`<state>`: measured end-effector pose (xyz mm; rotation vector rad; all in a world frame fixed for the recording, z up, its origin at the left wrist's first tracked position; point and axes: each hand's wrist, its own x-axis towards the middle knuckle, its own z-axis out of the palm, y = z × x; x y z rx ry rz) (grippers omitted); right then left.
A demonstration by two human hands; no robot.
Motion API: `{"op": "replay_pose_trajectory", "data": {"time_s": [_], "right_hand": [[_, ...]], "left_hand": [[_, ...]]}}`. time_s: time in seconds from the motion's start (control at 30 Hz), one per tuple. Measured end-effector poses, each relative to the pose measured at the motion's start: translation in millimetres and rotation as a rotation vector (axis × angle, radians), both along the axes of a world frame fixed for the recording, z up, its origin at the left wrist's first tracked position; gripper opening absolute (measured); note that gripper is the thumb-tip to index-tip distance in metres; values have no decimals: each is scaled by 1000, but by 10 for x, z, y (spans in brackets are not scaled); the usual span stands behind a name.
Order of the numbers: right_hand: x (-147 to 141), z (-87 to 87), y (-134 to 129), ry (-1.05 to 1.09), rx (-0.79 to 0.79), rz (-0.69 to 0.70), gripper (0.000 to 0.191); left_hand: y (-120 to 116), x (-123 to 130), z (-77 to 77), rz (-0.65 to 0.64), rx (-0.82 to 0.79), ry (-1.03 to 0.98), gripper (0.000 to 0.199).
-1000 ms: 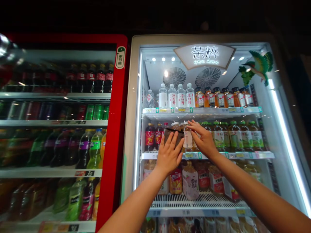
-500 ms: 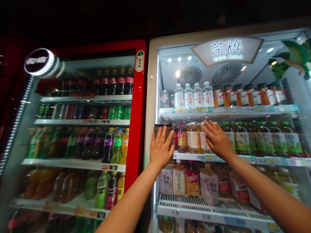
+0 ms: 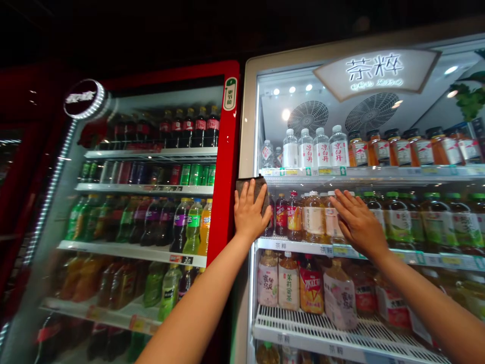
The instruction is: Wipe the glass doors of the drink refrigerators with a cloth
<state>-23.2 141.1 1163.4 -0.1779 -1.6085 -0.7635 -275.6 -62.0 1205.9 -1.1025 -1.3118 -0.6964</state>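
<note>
My left hand (image 3: 250,211) lies with its fingers spread over a grey-brown cloth (image 3: 261,189) with a dark edge. It presses the cloth against the left frame of a glass-door drinks fridge (image 3: 249,116) and the adjoining strip of glass. Most of the cloth is hidden under the palm. To the right, my right hand (image 3: 358,222) is open, its fingers stretched out flat against the glass door, with nothing in it. Behind the glass, level with both hands, stand tea bottles (image 3: 314,217) on a shelf.
A red-framed drinks fridge (image 3: 224,202) with bottles and cans stands close on the left. Inside the right fridge, water bottles (image 3: 322,147) fill an upper shelf and tea bottles (image 3: 339,293) a lower one. A lit fan-shaped sign (image 3: 377,73) is at the door's top.
My left hand has slid the cloth leftward and slightly up, onto the door frame. The right hand stays at about the same place on the glass. The view has turned slightly left.
</note>
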Motion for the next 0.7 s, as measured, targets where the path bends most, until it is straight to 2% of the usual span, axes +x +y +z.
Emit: {"op": "replay_pose_trajectory", "data": {"time_s": [0.03, 0.07, 0.1, 0.2, 0.27, 0.3, 0.37, 0.43, 0.5, 0.53, 0.6, 0.7], "right_hand": [[0, -2, -2, 1, 0, -2, 76], [0, -4, -4, 2, 1, -3, 76], [1, -6, -4, 3, 2, -5, 75], [1, -13, -4, 11, 4, -12, 75], [1, -16, -4, 15, 4, -14, 75], [0, -17, -5, 15, 5, -13, 76], [0, -19, -7, 13, 6, -14, 76], [1, -19, -8, 11, 8, -17, 76], [2, -19, -4, 9, 11, -18, 76], [2, -19, 0, 7, 12, -17, 76], [2, -19, 12, 4, 12, -16, 77], [-2, -17, 27, 3, 7, -12, 77]], "left_hand": [[31, 25, 61, -3, 11, -4, 65], [40, 35, 57, -11, 5, 11, 66], [24, 27, -4, -23, -20, 45, 66], [-141, -102, -316, -62, -169, 208, 66], [-256, -210, -388, -60, -241, 266, 65], [-282, -243, -341, -48, -242, 256, 64], [-242, -233, -111, -17, -175, 166, 62], [-103, -125, 159, 8, -56, 30, 62], [45, 17, 291, 1, -9, -13, 64], [90, 71, 275, -11, -18, 9, 65], [78, 97, 108, -44, -103, 132, 64], [-157, -84, -192, -71, -307, 358, 64]]}}
